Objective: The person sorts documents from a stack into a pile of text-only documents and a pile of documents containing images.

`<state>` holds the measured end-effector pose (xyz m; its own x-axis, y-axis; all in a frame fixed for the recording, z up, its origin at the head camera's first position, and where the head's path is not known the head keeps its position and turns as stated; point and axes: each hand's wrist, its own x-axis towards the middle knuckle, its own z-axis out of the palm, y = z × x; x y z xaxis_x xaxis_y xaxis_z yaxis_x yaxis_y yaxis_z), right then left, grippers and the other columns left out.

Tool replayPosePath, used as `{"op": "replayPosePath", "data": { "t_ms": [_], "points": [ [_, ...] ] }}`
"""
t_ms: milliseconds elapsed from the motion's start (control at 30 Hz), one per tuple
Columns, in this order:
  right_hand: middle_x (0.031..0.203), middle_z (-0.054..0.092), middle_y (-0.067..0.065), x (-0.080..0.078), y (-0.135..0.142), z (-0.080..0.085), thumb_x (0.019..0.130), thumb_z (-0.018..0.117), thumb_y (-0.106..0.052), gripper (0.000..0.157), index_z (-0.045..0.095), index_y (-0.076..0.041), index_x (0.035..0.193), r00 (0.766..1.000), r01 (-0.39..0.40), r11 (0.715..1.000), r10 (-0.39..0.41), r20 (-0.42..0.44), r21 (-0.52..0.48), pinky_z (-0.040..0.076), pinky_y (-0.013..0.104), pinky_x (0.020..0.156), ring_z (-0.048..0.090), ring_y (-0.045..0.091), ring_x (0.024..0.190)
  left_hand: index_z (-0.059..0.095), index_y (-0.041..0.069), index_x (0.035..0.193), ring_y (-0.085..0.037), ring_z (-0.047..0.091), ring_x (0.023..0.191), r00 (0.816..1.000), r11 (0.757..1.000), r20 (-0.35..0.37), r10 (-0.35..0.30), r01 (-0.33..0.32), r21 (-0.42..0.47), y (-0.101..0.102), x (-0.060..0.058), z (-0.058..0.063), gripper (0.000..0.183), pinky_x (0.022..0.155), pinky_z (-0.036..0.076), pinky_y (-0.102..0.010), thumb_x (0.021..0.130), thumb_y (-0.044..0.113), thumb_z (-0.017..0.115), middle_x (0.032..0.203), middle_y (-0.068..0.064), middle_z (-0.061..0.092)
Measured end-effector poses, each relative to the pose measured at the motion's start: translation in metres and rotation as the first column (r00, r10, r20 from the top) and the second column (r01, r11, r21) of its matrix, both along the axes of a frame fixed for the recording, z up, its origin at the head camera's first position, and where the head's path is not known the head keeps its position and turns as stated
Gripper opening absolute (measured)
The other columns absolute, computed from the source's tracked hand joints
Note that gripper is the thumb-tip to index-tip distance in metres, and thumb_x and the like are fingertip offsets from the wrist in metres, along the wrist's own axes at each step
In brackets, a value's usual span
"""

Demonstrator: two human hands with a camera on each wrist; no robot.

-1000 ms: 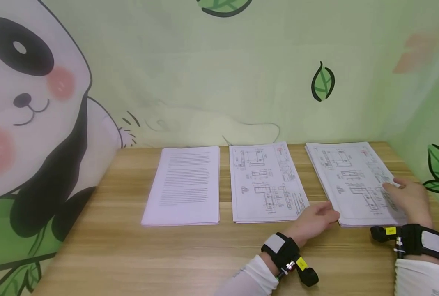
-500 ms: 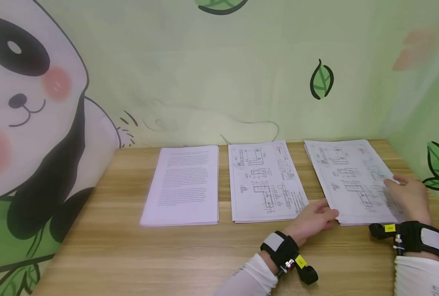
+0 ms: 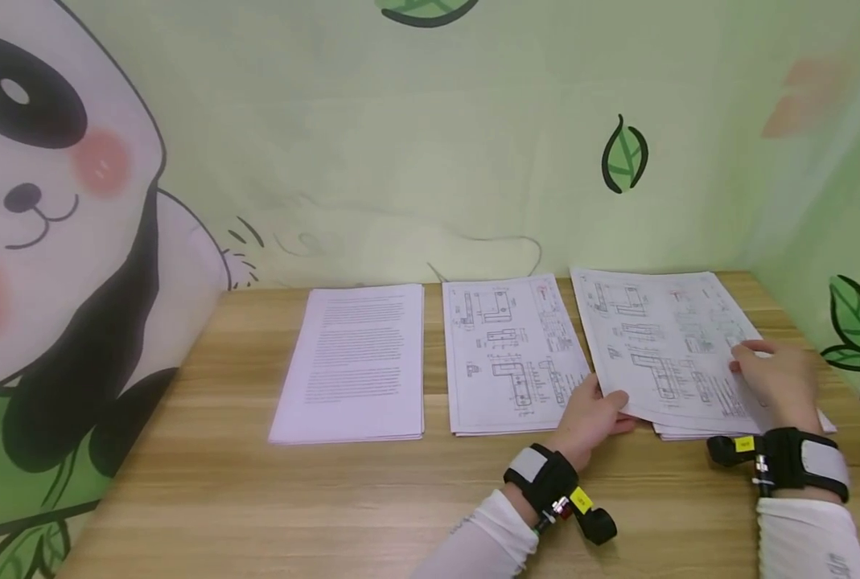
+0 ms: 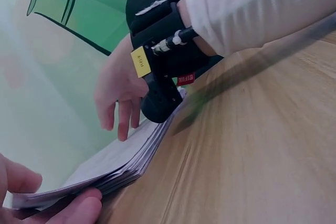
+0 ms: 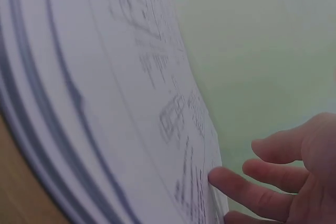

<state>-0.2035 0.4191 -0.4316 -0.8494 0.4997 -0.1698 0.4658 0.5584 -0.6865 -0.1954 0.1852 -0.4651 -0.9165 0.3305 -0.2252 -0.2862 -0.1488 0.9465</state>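
Note:
Shifted left over the right-hand stack of paper (image 3: 690, 433) lie its upper sheets of paper (image 3: 647, 322), printed with technical line drawings. My left hand (image 3: 589, 418) pinches their near left corner. In the left wrist view the thumb (image 4: 22, 176) is above the paper and the fingers (image 4: 84, 208) are beneath it. My right hand (image 3: 777, 382) is at the right edge of these sheets. The right wrist view has its fingers (image 5: 252, 190) loosely extended, with fingertips touching the paper edge. Edges of lower sheets show under the shifted ones at front and right.
A middle stack of drawing sheets (image 3: 509, 354) lies just left of the moved sheets, partly behind my left hand. Farther left is a stack of text pages (image 3: 357, 362). All rest on a wooden table (image 3: 292, 507) against a wall printed with a panda (image 3: 111, 265).
The upper sheets of the right stack have slid left, exposing sheets underneath. My left hand has moved left with their corner, and the right hand has followed slightly left. The head view has shifted a little.

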Motion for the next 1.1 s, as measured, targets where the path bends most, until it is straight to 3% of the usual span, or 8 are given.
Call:
{"op": "replayPosePath", "data": {
  "t_ms": [133, 300, 467, 567, 667, 833, 967, 1100],
  "points": [
    [0.092, 0.069, 0.025, -0.002, -0.003, 0.0, 0.095, 0.039, -0.041, 0.066, 0.037, 0.011, 0.136, 0.999, -0.044, 0.999, 0.044, 0.014, 0.004, 0.031, 0.041, 0.069, 0.041, 0.043, 0.105, 0.054, 0.02, 0.115, -0.017, 0.068, 0.081, 1.0, 1.0, -0.02, -0.017, 0.017, 0.004, -0.004, -0.001, -0.001, 0.029, 0.075, 0.059, -0.041, 0.09, 0.006, 0.05, 0.095, -0.002, 0.069],
    [0.088, 0.07, 0.023, -0.006, -0.006, 0.0, 0.094, 0.039, -0.043, 0.069, 0.036, 0.011, 0.136, 0.996, -0.087, 0.996, 0.086, 0.031, 0.002, 0.03, 0.05, 0.076, 0.038, 0.046, 0.108, 0.051, 0.019, 0.116, -0.02, 0.068, 0.081, 0.999, 1.0, -0.033, 0.01, -0.009, 0.026, -0.007, -0.002, -0.001, 0.035, 0.073, 0.059, -0.044, 0.088, -0.003, 0.045, 0.096, -0.004, 0.067],
    [0.107, 0.064, 0.033, -0.012, -0.012, -0.001, 0.093, 0.038, -0.046, 0.071, 0.036, 0.01, 0.137, 0.989, -0.145, 0.989, 0.145, 0.024, 0.025, 0.034, 0.053, 0.079, 0.041, 0.047, 0.11, 0.05, 0.018, 0.118, -0.019, 0.066, 0.076, 0.995, 0.996, -0.035, 0.094, -0.094, 0.0, -0.012, -0.004, 0.0, 0.04, 0.072, 0.058, -0.044, 0.088, -0.007, 0.039, 0.094, -0.003, 0.062],
    [0.129, 0.044, 0.041, -0.019, -0.02, -0.003, 0.091, 0.037, -0.053, 0.08, 0.023, 0.005, 0.144, 0.985, -0.175, 0.985, 0.175, 0.0, 0.001, 0.04, 0.054, 0.079, 0.043, 0.048, 0.111, 0.049, 0.02, 0.12, -0.018, 0.066, 0.078, 0.993, 0.995, -0.06, 0.1, -0.1, 0.006, -0.019, -0.006, 0.004, 0.041, 0.074, 0.058, -0.042, 0.089, -0.005, 0.038, 0.096, -0.001, 0.061],
    [0.135, 0.032, 0.042, -0.025, -0.032, -0.003, 0.088, 0.035, -0.062, 0.091, 0.004, -0.002, 0.149, 0.978, -0.208, 0.976, 0.205, -0.045, -0.062, 0.048, 0.046, 0.073, 0.048, 0.046, 0.108, 0.048, 0.023, 0.123, -0.017, 0.067, 0.083, 0.991, 0.996, -0.101, 0.088, -0.086, 0.024, -0.028, -0.009, 0.01, 0.044, 0.077, 0.058, -0.042, 0.09, -0.004, 0.038, 0.099, 0.0, 0.062],
    [0.117, 0.056, 0.015, -0.03, -0.054, 0.005, 0.084, 0.047, -0.062, 0.092, 0.006, -0.013, 0.151, 0.96, -0.257, 0.938, 0.221, -0.17, -0.231, 0.054, 0.028, 0.059, 0.064, 0.019, 0.085, 0.046, 0.027, 0.125, -0.016, 0.068, 0.085, 0.987, 0.997, -0.148, 0.07, -0.072, -0.009, -0.049, -0.013, 0.021, 0.042, 0.08, 0.057, -0.037, 0.092, 0.001, 0.038, 0.102, 0.002, 0.063],
    [0.092, 0.06, -0.012, -0.029, -0.068, 0.013, 0.082, 0.059, -0.052, 0.085, 0.02, -0.015, 0.148, 0.956, -0.273, 0.888, 0.207, -0.209, -0.37, 0.057, 0.026, 0.06, 0.066, 0.004, 0.073, 0.042, 0.03, 0.129, -0.014, 0.067, 0.091, 0.979, 0.997, -0.197, 0.052, -0.063, -0.047, -0.068, -0.017, 0.024, 0.041, 0.085, 0.054, -0.035, 0.096, 0.006, 0.037, 0.109, 0.003, 0.061],
    [0.093, 0.06, -0.014, -0.03, -0.085, 0.016, 0.083, 0.062, -0.044, 0.076, 0.029, -0.014, 0.145, 0.956, -0.257, 0.888, 0.174, -0.238, -0.382, 0.057, 0.023, 0.062, 0.066, 0.002, 0.074, 0.038, 0.033, 0.132, -0.011, 0.063, 0.101, 0.972, 0.995, -0.232, 0.039, -0.059, -0.077, -0.086, -0.022, 0.022, 0.044, 0.091, 0.051, -0.039, 0.096, 0.007, 0.037, 0.116, 0.005, 0.059]
  ]
}}
